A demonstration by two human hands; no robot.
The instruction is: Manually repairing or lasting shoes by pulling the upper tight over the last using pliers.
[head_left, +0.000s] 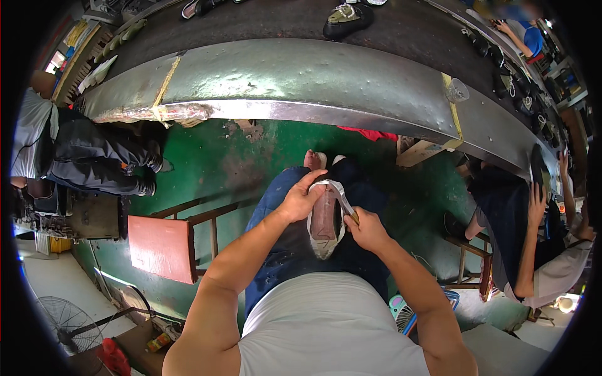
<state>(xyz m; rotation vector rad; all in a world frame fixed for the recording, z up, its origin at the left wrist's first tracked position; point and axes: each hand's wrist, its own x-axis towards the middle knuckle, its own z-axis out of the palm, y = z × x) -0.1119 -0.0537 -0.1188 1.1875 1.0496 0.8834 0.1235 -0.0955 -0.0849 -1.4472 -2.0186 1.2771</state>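
Above my lap, a shoe last (pixel 324 216) with a reddish-brown underside faces up. A pale shoe upper (pixel 325 251) wraps around its sides, with the narrow end pointing toward me. My left hand (pixel 301 199) grips the far end of this lasted shoe, thumb on top and fingers around the side. At the shoe's right edge, my right hand (pixel 368 230) is closed on a slim hand tool (pixel 354 216) with a yellowish-brown part showing. The tool's exact kind is unclear, and its tip meets a pale strip along the upper's rim.
A dark conveyor (pixel 263 25) with a metal edge (pixel 282 75) runs across ahead, carrying several shoes (pixel 347 20). A stool (pixel 163 249) stands left. A seated co-worker (pixel 94 150) is at left, another (pixel 533 238) at right holding a dark sole-like piece. A small fan (pixel 401 310) is behind my right arm.
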